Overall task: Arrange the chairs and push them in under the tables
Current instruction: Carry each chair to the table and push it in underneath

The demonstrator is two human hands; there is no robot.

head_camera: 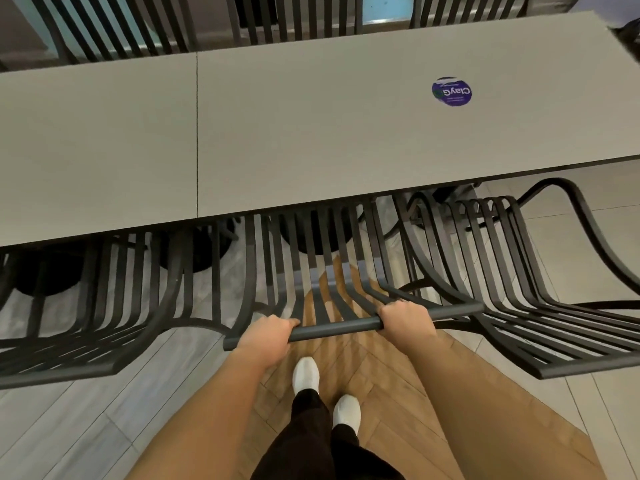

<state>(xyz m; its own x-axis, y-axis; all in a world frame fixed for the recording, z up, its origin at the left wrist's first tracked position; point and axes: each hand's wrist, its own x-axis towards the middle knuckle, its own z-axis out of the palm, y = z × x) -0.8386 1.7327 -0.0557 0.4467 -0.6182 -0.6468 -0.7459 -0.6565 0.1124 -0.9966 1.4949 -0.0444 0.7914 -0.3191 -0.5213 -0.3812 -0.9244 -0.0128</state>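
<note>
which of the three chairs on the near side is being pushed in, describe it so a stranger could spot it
Start at the long grey tabletop with the round purple sticker. Along its near edge stand three black slatted metal chairs; take the middle chair, below the seam between the two table slabs. It alone has both hands on its top rail, the left hand and the right hand, each with fingers curled round the bar.

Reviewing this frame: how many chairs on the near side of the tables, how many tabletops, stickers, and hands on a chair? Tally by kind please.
Near-side chairs: 3 (left chair, middle chair, right chair)
Tabletops: 2 (left tabletop, right tabletop)
Stickers: 1 (round sticker)
Hands gripping the middle chair's top bar: 2 (left hand, right hand)
Total: 8
</note>
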